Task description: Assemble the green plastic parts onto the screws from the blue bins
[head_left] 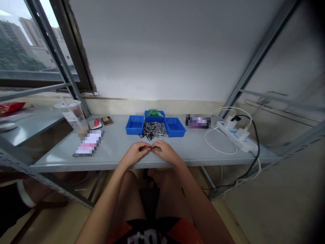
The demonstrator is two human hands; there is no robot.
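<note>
My left hand [138,151] and my right hand [165,150] meet at the fingertips just above the front of the grey table. Both are closed in a pinch, and whatever lies between the fingertips is too small to make out. Right beyond them is a loose pile of small metal pieces [154,129], silvery with some darker ones. Around the pile stand three blue trays: the left tray [135,125], the right tray [175,127] and the back tray [154,119]. Green pieces [153,113] lie in the back one.
To the left are a blurred-out phone [89,143], a lidded plastic cup [73,115], a small dish [95,124] with a red item, and a dark box [107,121]. To the right, another blurred device [198,121] and a power strip [237,136] with looping cables. Another person's leg shows at lower left.
</note>
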